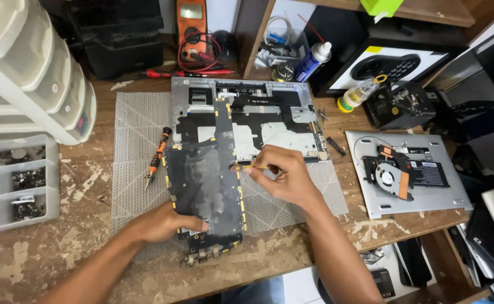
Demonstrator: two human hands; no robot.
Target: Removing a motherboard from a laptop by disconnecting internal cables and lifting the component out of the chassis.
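A long black circuit board [207, 174] with a greyish film and yellow edge tabs lies tilted over a grey mesh mat [134, 146]. My left hand [162, 222] grips its lower left edge, thumb on top. My right hand [283, 174] pinches a thin yellow-tipped tool [255, 166], whose tip touches the board's right edge. Behind the board lies an opened silver laptop chassis [275, 124] with bare metal plates.
An orange-handled screwdriver [157, 157] lies on the mat left of the board. A silver bottom cover with fan [404, 171] sits at right. Grey screw trays [13, 183] and white drawers [33, 73] stand left; multimeter [191, 31], spray can [313, 61], small bottle [359, 93] behind.
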